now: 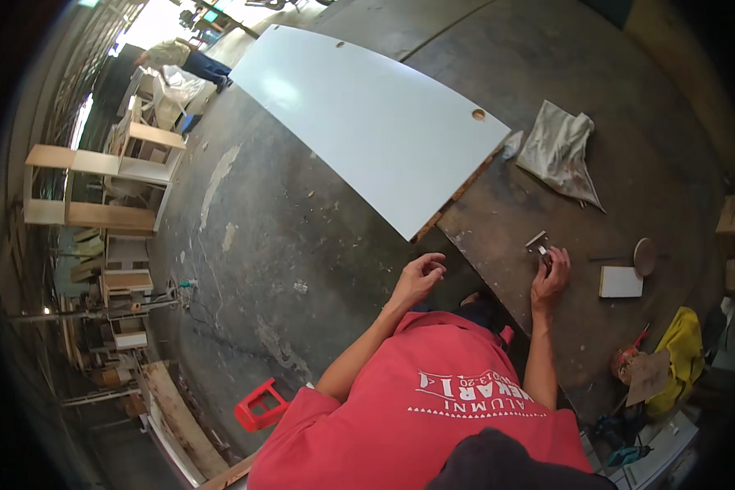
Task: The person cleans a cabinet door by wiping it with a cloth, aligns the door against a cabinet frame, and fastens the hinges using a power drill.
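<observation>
Your right grip [551, 278] is pinched on a small metal fitting [537, 241] above the counter [604, 224]; your left grip [419, 278] appears empty, fingers loosely curled. Fitting looks light, rigid, possibly slick; best held by its narrow end.

panel [359, 122] is gleaming, glossy, smooth | panel edge [474, 177] is showing rough brown wood | fitting [537, 240] is glinting like metal | rag [557, 151] is looking matt, wrinkled cloth | bench [576, 335] is looking dull, scuffed | floor [261, 269] is showing matt concrete | red frame [260, 421] is looking plastic
</observation>
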A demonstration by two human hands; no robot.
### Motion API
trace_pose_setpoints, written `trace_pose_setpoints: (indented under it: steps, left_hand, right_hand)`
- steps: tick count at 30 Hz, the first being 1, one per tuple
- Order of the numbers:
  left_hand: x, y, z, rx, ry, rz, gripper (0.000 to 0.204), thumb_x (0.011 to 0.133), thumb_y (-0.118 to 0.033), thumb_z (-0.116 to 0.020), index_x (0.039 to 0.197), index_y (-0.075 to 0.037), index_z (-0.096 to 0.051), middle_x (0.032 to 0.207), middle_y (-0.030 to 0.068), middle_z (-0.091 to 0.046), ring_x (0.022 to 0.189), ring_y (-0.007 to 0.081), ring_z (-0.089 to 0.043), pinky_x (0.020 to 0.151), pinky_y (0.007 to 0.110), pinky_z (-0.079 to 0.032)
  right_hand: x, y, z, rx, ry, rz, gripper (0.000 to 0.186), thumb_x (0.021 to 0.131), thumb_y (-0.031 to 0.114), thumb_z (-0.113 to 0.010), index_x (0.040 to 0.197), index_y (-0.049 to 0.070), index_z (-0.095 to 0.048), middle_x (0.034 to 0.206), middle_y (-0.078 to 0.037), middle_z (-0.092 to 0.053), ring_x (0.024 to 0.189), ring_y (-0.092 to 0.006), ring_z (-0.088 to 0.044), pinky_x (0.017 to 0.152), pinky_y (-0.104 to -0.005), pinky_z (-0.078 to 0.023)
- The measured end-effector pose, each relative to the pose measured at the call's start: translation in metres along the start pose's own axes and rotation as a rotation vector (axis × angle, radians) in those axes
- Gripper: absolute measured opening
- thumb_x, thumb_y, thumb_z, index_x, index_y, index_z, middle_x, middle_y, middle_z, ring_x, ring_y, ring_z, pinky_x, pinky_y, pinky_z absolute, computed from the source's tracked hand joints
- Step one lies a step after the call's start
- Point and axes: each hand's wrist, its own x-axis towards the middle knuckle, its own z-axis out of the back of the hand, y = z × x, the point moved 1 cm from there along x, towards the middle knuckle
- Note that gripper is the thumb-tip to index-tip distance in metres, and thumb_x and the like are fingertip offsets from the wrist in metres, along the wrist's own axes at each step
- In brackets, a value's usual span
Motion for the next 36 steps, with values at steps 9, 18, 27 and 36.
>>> trace_pose_setpoints:
  steps: [9,18,27,36]
  left_hand:
    - [0.003,-0.014,0.060,0.112,0.116,-0.059,0.036,0.092,-0.011,-0.059,0.126,-0.002,-0.059,0.101,0.0070,-0.069,0.088,0.0133,-0.064,0.080,0.028,-0.052]
    - [0.001,0.044,0.195,0.047,0.089,-0.034,0.038,0.090,-0.010,-0.059,0.126,0.000,-0.059,0.100,0.0077,-0.069,0.089,0.0141,-0.064,0.083,0.029,-0.052]
    - [-0.042,0.111,0.345,-0.016,-0.269,0.009,0.036,0.086,-0.014,-0.060,0.120,-0.003,-0.063,0.092,0.0039,-0.069,0.082,0.0119,-0.063,0.075,0.029,-0.052]
    - [-0.097,0.154,0.440,-0.159,-0.689,0.172,0.037,0.087,-0.017,-0.060,0.122,-0.004,-0.063,0.096,0.0068,-0.070,0.084,0.0154,-0.066,0.077,0.030,-0.053]
  right_hand:
    - [-0.001,0.007,-0.008,-0.249,-0.027,0.010,0.026,0.087,0.015,-0.069,0.111,0.008,-0.064,0.125,-0.011,-0.059,0.124,-0.0359,-0.050,0.104,-0.0476,-0.041]
    - [-0.022,0.006,-0.021,-0.315,-0.059,0.035,0.025,0.089,0.013,-0.066,0.113,0.008,-0.066,0.126,-0.014,-0.060,0.123,-0.0407,-0.049,0.104,-0.0494,-0.041]
    - [0.032,0.137,-0.117,-0.005,-0.375,-0.528,0.033,0.096,0.026,-0.064,0.098,-0.005,-0.053,0.079,-0.010,-0.062,0.071,-0.0182,-0.059,0.069,-0.0311,-0.051]
    - [0.068,0.415,-0.305,0.275,0.419,0.250,0.008,0.090,0.004,-0.064,0.086,0.002,-0.057,0.069,-0.002,-0.055,0.065,-0.0083,-0.047,0.057,-0.0275,-0.041]
